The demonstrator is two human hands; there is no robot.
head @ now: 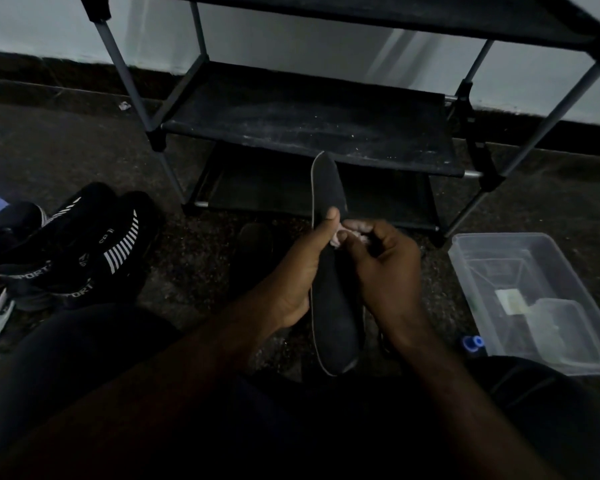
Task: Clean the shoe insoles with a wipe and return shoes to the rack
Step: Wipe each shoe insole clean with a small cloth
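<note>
Insole (pixel 333 323) cleaning is the part of the job you are on right now.

From the head view, you hold the long dark insole up over your lap. Its tip points away from you, toward the rack (pixel 312 133). Your left hand (pixel 298 268) is curled round the insole's left edge, with the thumb on top. Your right hand (pixel 385 265) is bunched up. Its fingertips pinch a small pale wipe (pixel 336 239) and press it on the insole, right beside your left thumb.

I think you are in the middle of wiping this insole. The wipe sits about halfway along it. The room is dim, so I cannot tell which parts are clean yet.

Well off to the left of your left hand, black shoes with white stripes (pixel 94 244) sit bunched on the floor. Another dark shoe (pixel 253 251) seems to lie on the floor just past your left hand, but it is hard to see. These shoes are on the floor, not on the rack, so I think the putting-back part has not begun.

To the right of your right hand is a clear box (pixel 499 236) with a few small things in it, and a blue cap (pixel 473 342) lies by its near corner.

You have yet to finish this insole, tuck it back in its shoe, do any others, and set the shoes on the rack. I cannot tell how many insoles are done.
</note>
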